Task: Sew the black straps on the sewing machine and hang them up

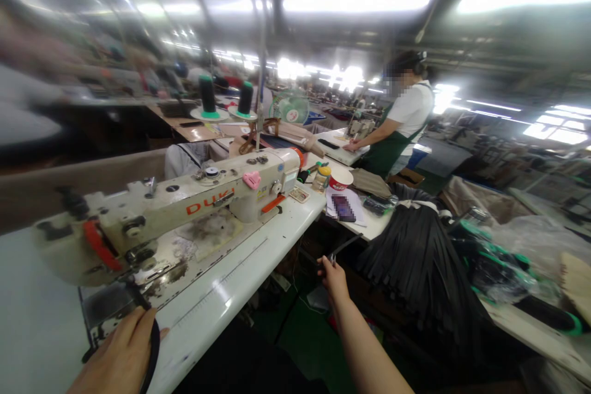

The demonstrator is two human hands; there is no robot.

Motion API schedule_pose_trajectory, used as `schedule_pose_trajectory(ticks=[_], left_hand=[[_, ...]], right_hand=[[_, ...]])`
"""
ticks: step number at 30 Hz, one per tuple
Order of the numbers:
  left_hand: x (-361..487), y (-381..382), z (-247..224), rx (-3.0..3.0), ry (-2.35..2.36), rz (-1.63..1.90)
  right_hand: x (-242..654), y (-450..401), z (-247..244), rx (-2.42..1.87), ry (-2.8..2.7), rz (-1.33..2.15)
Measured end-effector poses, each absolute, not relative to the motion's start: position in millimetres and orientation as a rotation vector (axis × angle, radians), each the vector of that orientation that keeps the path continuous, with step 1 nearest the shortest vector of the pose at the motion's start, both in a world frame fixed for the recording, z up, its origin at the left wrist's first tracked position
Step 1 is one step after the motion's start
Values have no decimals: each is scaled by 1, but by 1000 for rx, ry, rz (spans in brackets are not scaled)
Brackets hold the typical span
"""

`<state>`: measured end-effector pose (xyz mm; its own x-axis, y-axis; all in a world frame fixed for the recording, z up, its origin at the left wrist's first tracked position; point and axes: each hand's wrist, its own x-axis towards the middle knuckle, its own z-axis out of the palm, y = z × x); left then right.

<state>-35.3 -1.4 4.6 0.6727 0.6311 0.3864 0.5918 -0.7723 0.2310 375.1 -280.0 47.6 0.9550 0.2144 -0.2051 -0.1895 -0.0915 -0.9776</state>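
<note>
My left hand is at the near end of the sewing machine, its fingers closed on a black strap. The strap curves down beside the fingers, and its upper part lies near the needle area. Out over the gap to the right of the machine table, my right hand is closed in a pinch. A small shiny metallic bit shows at its fingertips, and a narrow dark strip runs from there up to the right. Whether the metal belongs to the strip I cannot tell.
A thick bundle of black straps hangs over the right-hand table. Behind it lie a phone, a red and white bowl and a jar. Thread cones stand beyond the machine. A co-worker works farther back.
</note>
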Motion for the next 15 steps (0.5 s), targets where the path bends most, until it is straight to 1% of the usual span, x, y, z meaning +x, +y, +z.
schedule_pose_trajectory(ticks=[3,6,11,15], left_hand=[[-29,-3,8,2772,1080,716],[-26,-13,26,2731,1141,653],[-34,-35,58,2747,1020,576],[-35,-39,55,2720,1048,556]], right_hand=[[362,-270,58,-1621,-74,329],[348,-260,67,-1613,-130,319],[334,-245,87,-1604,-218,334],[323,-236,105,-1644,-411,303]])
